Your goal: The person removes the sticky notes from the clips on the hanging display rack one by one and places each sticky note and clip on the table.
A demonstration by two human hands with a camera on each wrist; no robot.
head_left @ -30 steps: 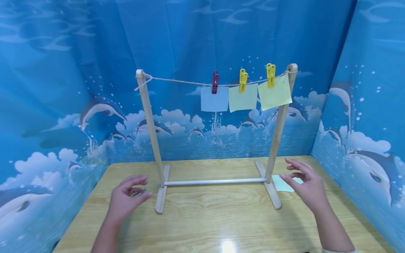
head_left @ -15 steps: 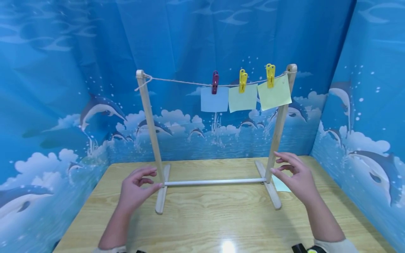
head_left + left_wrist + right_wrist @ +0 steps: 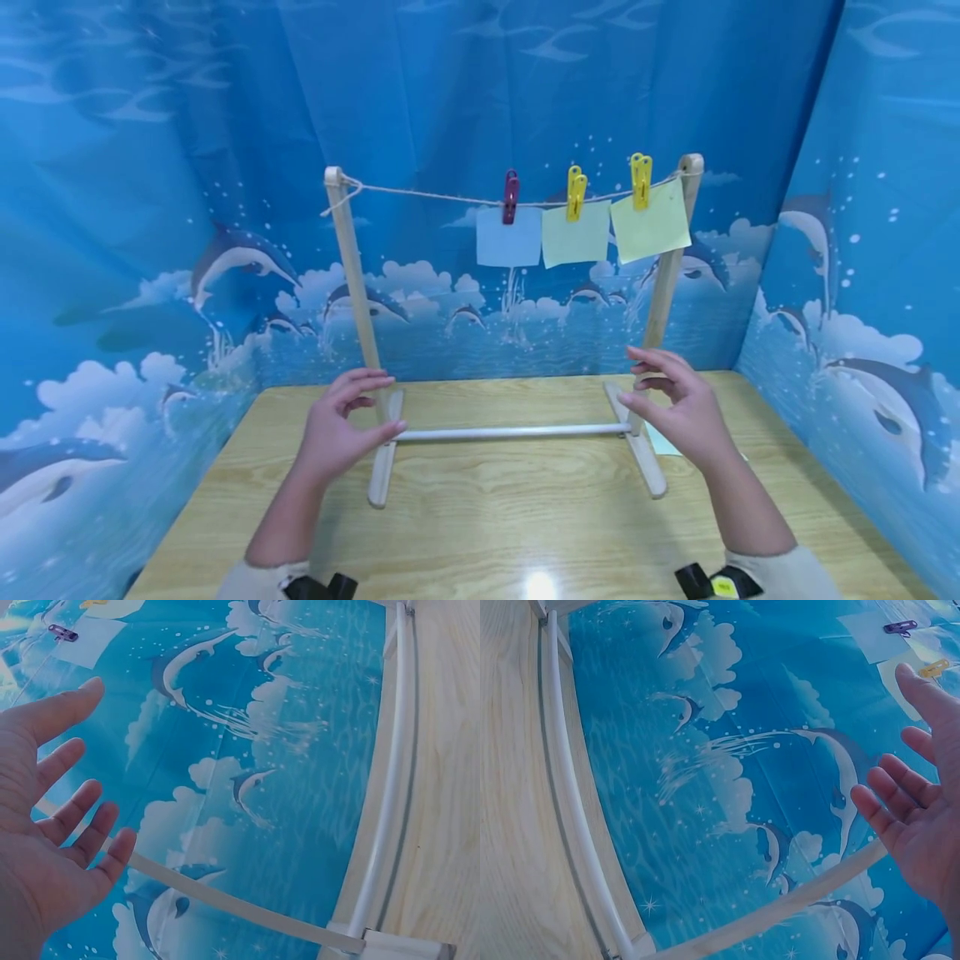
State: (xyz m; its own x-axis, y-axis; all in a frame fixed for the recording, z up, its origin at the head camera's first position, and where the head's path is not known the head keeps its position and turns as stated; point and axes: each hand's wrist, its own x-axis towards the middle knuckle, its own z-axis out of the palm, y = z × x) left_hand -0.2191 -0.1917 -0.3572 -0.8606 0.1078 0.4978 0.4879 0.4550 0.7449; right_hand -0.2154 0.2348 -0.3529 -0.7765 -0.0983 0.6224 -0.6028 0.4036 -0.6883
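My left hand (image 3: 341, 429) hovers in front of the left post of a wooden rack, fingers loosely bent and holding nothing. Near the right post, my right hand (image 3: 682, 408) is likewise empty; in the right wrist view its fingers spread apart. A string (image 3: 435, 194) runs between the post tops. From it hang a blue paper (image 3: 508, 240) under a dark red clothespin (image 3: 511, 197), a pale green paper (image 3: 576, 237) under a yellow clothespin (image 3: 576, 193), and a yellow-green paper (image 3: 651, 225) under another yellow clothespin (image 3: 641, 181).
A white crossbar (image 3: 510, 432) joins the rack's feet on the wooden table (image 3: 480, 517). Behind the right hand lies a light green paper (image 3: 662, 442), partly hidden. A blue dolphin-print curtain (image 3: 450, 83) surrounds the table's back and sides.
Both hands have moved inward and a little up, toward the rack's posts. The right hand now covers more of the paper on the table. The hanging papers and clothespins stay in place.
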